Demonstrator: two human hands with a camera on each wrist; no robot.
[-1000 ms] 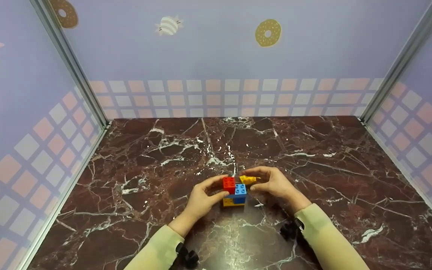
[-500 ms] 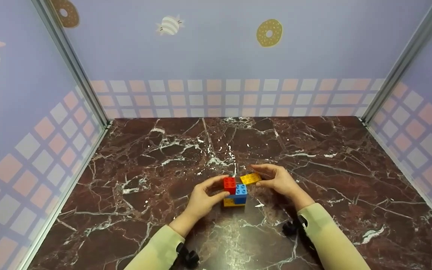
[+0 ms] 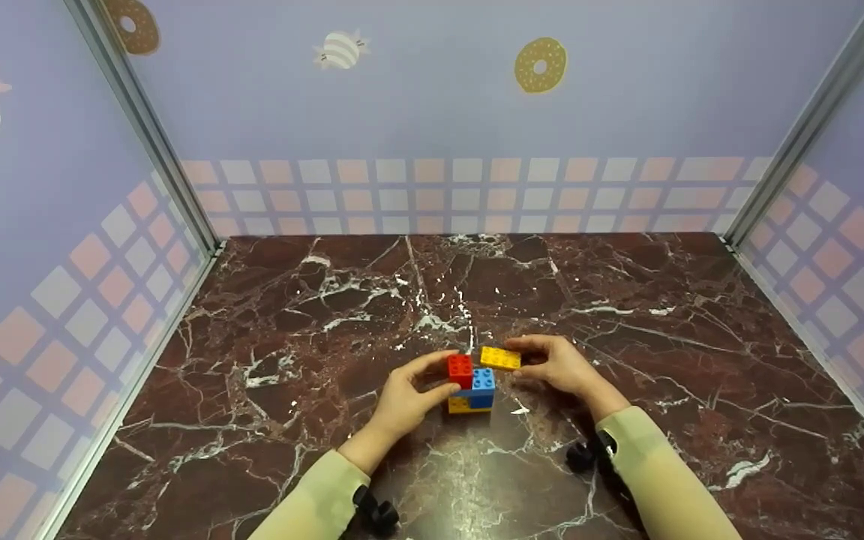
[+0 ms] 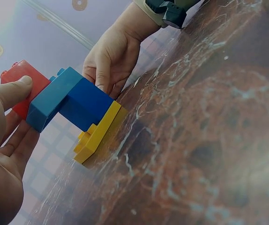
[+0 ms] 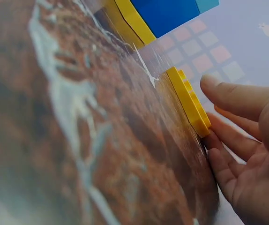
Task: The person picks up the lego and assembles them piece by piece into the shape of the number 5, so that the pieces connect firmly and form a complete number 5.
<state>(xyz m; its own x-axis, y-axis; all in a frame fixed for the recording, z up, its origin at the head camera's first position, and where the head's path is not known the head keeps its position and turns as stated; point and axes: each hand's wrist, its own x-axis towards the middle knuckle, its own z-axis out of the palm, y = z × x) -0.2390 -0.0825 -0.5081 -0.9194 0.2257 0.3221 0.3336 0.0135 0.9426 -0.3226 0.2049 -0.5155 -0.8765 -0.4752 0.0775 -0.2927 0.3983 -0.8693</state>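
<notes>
A small stack of toy building bricks stands on the marble-patterned table (image 3: 469, 465). A red brick (image 3: 460, 366) tops its left side, a light blue brick (image 4: 55, 97) lies under it, then a dark blue brick (image 4: 87, 104) and a yellow plate brick (image 4: 97, 136) at the bottom. My left hand (image 3: 406, 397) pinches the red brick between thumb and fingers. Just behind and right of the stack, a second yellow brick (image 3: 500, 358) lies flat, studs up. My right hand (image 3: 559, 365) is at its right end, fingers close to it and thumb apart (image 5: 237, 101).
Patterned panels (image 3: 432, 112) enclose the table at the back and both sides. Black wrist cameras (image 3: 376, 514) are strapped below both sleeves, near the tabletop. The second yellow brick lies a small gap away from the stack.
The second yellow brick went from tilted between the right hand's fingers to flat on the table, then turned slightly. The right hand drew a little to the right. Left hand and stack held still.
</notes>
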